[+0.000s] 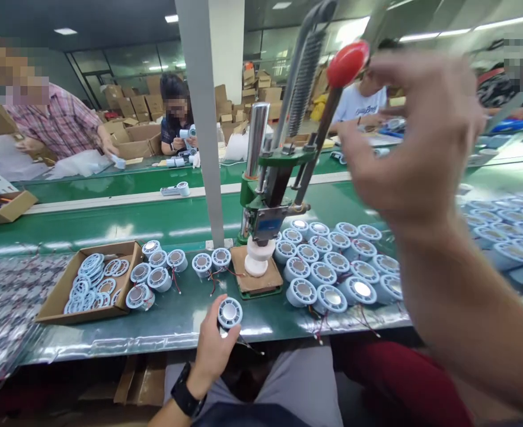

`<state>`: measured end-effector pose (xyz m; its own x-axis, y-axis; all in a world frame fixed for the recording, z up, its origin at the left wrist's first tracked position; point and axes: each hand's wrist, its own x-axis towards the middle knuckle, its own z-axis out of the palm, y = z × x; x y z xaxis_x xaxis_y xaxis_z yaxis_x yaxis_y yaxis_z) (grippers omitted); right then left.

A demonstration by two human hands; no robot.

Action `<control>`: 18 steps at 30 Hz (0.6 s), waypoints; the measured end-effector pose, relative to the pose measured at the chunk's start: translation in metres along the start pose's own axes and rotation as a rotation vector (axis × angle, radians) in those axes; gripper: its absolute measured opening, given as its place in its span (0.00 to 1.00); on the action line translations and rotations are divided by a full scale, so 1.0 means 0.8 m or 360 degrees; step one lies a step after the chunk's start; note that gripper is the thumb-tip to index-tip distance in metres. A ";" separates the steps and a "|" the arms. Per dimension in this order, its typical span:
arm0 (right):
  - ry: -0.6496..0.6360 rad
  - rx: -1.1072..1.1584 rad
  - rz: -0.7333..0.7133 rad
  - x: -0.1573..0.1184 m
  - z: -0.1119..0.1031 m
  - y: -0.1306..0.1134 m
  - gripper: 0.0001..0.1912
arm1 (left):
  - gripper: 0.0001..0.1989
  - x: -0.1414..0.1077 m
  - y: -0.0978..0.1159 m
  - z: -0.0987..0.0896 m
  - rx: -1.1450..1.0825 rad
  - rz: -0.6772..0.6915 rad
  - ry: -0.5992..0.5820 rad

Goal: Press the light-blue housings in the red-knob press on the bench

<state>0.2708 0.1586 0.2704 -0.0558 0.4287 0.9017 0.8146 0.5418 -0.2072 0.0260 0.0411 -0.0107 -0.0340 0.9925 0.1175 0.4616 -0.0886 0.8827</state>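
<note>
My left hand [212, 344] is closed around a light-blue round housing [230, 312] with a ribbed rim and a silver disc in its middle. Thin wires trail below it, over the front edge of the bench. My right hand [415, 136] is raised, blurred, with thumb and fingers curved apart and nothing visible between them. Its fingertips are close to the red knob [348, 63] of a hand lever press [274, 172]; whether they touch it I cannot tell. Under the press ram, a white round fixture [258, 258] stands on a brown pad [264, 283].
A cardboard box [61, 296] of light-blue rings lies left, with several wired housings [158, 277] beside it. Many more housings [324, 273] stand in rows right of the press. A grey post [201, 118] rises behind the bench. Co-workers sit or stand across the green line [163, 216].
</note>
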 end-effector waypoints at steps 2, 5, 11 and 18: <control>-0.0018 0.0180 0.0187 0.066 0.008 0.013 0.33 | 0.27 0.022 0.017 -0.009 -0.0053 -0.0007 0.0021; -0.0175 0.0732 0.0395 0.108 0.041 0.027 0.38 | 0.28 0.072 0.048 -0.016 -0.0165 0.0073 0.0043; -0.0040 0.0906 0.0498 0.099 0.069 0.034 0.18 | 0.29 0.162 0.079 0.019 -0.0500 0.0157 -0.0251; -0.0187 0.0730 0.0617 0.115 0.058 0.029 0.25 | 0.25 0.181 0.068 0.050 -0.0754 0.0265 -0.0559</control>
<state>0.2576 0.2444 0.3310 0.1106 0.7195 0.6856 0.4582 0.5752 -0.6776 0.0815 0.1831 0.0359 0.3363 0.9233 0.1854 -0.0119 -0.1927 0.9812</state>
